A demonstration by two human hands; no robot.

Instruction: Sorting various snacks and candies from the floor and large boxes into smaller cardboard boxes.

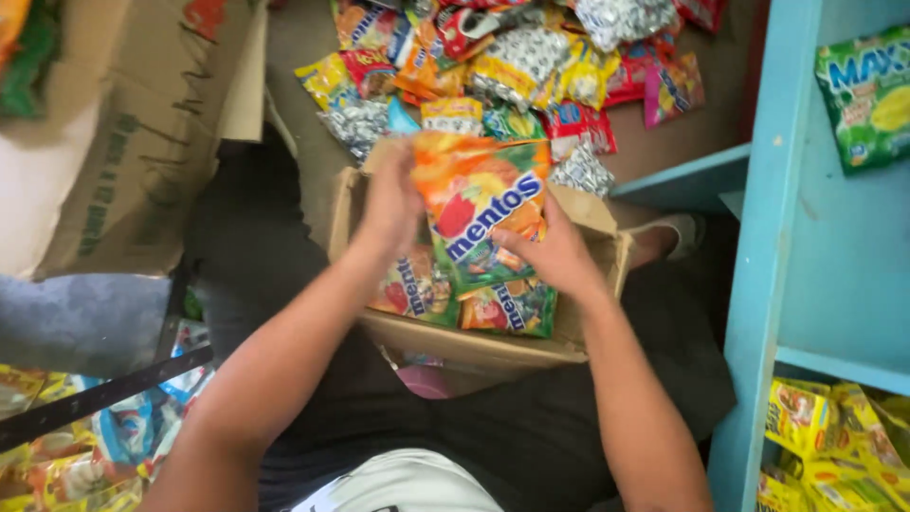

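Candy bag [479,213]: orange-green, upright above open carton [592,332], gripped by both hands. Left hand [391,204] clasps its upper left edge; right hand [555,254] pinches its lower right side. Carton: on the lap, similar bags [493,305] inside. Beyond: heap of mixed packets [512,66] on the floor. Right: blue shelf [768,237] with green packet [867,95].

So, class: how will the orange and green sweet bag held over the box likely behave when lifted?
The sweet bag probably flexes, since its glossy film looks creased between the left hand and right hand. Likely light: fingers alone hold it above the cardboard box. The shiny wrapper may be slippery.
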